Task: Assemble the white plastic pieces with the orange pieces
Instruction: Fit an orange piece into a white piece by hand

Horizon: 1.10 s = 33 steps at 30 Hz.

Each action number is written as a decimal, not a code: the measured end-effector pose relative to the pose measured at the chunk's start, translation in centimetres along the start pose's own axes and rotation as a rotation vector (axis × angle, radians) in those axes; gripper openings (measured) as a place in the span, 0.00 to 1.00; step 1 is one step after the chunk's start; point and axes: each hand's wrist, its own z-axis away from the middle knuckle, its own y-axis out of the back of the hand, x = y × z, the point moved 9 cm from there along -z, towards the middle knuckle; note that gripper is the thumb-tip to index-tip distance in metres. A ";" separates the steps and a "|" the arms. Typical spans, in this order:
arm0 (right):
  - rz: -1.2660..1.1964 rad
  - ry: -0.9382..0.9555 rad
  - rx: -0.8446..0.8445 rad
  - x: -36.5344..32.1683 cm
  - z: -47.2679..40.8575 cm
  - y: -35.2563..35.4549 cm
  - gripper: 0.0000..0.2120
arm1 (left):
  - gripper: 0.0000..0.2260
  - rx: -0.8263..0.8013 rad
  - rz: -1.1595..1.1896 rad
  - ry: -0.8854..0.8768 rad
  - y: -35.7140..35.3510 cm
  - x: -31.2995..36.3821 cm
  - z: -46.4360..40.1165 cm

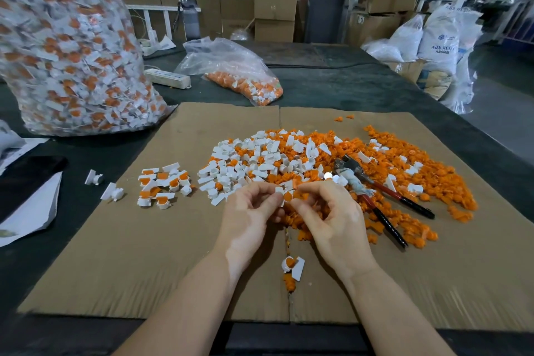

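White pieces (254, 162) and orange pieces (404, 170) lie heaped far of my hands; my left hand (251, 211) pinches a white piece (278, 192), my right hand (326, 211) pinches an orange one (288, 196). Few finished pairs (161, 185) sit left, so I judge most remain.
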 end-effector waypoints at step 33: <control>0.826 -0.772 -0.329 9.5 -0.4 6.4 0.25 | 0.02 -0.021 -0.041 -0.024 -0.3 0.7 -0.3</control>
